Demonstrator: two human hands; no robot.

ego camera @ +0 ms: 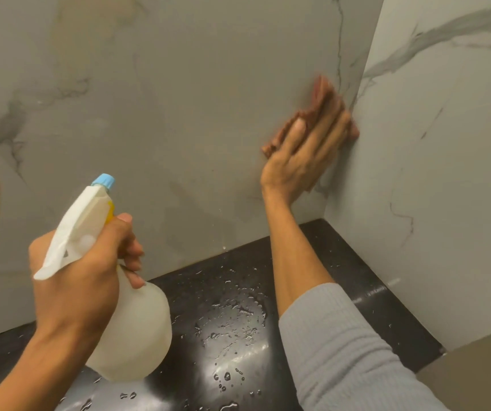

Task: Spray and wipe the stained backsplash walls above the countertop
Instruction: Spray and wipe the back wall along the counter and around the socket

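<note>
The right hand, held flat, presses the soft cloth on the wall near the corner. The left hand grips the spray bottle by its neck above the wet tabletop; it looks light, maybe slippery

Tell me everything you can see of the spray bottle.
The spray bottle has a round, translucent white body that looks plastic, a white trigger head with a yellow part beneath it, and a light blue nozzle. It is tilted, nozzle up toward the back wall. The left hand grips its neck, holding it above the wet black countertop; nothing else touches it.
</note>
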